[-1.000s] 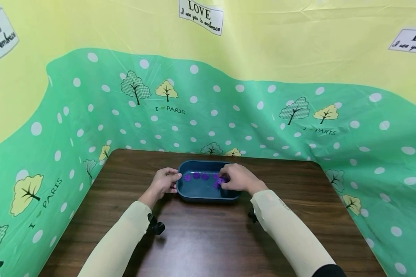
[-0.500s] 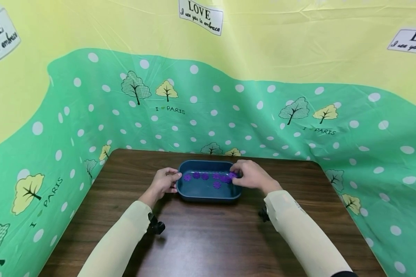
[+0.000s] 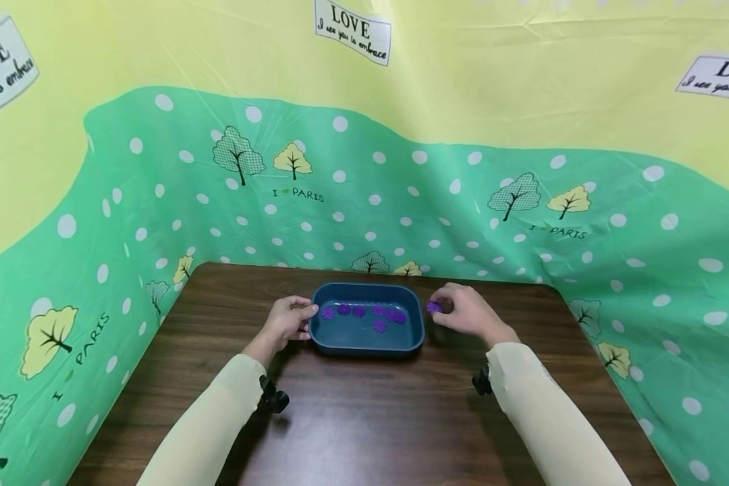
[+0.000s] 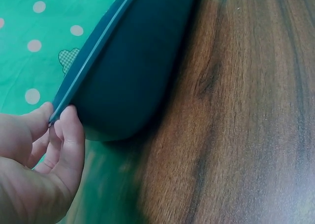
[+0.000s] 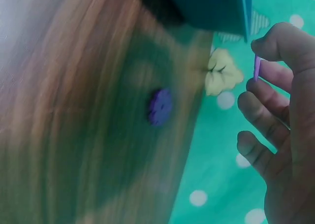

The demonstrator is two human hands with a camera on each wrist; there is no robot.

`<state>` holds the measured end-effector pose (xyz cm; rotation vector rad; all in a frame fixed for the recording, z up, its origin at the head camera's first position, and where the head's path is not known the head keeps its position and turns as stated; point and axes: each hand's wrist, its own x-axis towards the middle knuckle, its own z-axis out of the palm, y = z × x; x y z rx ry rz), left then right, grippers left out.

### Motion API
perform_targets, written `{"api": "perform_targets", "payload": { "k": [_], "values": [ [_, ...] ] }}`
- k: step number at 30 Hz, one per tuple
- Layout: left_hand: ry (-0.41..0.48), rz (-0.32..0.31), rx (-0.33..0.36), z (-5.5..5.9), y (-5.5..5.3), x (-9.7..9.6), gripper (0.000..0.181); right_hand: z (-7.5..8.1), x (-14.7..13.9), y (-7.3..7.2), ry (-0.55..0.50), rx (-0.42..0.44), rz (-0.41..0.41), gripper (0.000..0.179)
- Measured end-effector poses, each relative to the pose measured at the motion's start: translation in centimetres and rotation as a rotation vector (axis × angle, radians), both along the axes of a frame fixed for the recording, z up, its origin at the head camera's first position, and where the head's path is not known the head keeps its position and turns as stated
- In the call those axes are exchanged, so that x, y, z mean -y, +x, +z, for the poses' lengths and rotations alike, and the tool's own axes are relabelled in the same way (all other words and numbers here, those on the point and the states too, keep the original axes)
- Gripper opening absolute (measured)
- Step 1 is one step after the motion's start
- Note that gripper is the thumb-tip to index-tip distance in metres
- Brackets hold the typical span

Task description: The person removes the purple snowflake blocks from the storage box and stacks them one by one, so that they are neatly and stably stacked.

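A dark blue plastic tray [image 3: 367, 344] stands on the table, with several purple snowflake discs [image 3: 379, 326] lying loose on its floor. My left hand [image 3: 284, 320] pinches the tray's left rim; in the left wrist view thumb and fingers meet over the rim [image 4: 74, 83]. Just right of the tray, my right hand [image 3: 470, 312] holds a purple snowflake disc [image 3: 434, 307] between thumb and fingers. That held disc [image 5: 257, 68] shows edge-on in the right wrist view. Another purple disc [image 5: 160, 107] lies on the wood there.
The brown wooden table [image 3: 364, 418] has a glossy top. Behind it and at both sides hangs a green and yellow cloth [image 3: 364, 196] with dots and trees. Each wrist carries a small black camera, such as the left wrist camera [image 3: 273, 396].
My right hand has moved rightward out of the tray with a purple snowflake disc and now hovers past the right rim. The left hand has stayed at the left rim.
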<state>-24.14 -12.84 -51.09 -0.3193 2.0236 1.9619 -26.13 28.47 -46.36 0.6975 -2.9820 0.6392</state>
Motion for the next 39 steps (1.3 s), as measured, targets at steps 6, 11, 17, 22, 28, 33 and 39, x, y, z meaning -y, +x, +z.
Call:
{"api": "perform_targets", "payload": {
  "k": [6,11,17,22,28,33,39],
  "values": [
    [0.005,0.011,-0.007,-0.1,0.0,0.0,0.034,-1.6,-2.3,-0.3,0.05,0.036,-0.073,0.03],
    [-0.002,0.005,-0.015,-0.2,0.0,0.0,0.035,-3.0,-3.7,-0.2,0.082,0.084,-0.158,0.036],
    [-0.008,0.008,-0.019,-0.2,0.0,0.0,0.034,-4.0,-4.1,0.1,0.077,0.102,-0.193,0.037],
    [-0.013,0.014,-0.021,-0.1,0.0,-0.1,0.033,-4.7,-3.9,0.1,0.114,0.093,-0.191,0.038],
    [-0.015,0.019,-0.016,0.0,0.1,-0.1,0.032,-5.3,-3.4,0.2,0.147,0.088,-0.206,0.038],
    [-0.019,0.019,-0.011,0.0,0.2,-0.1,0.032,-5.6,-3.2,0.1,0.14,0.097,-0.214,0.038],
    [-0.02,0.017,-0.01,0.2,0.2,-0.1,0.031,-5.6,-3.3,0.0,0.135,0.108,-0.218,0.04]
  ]
}}
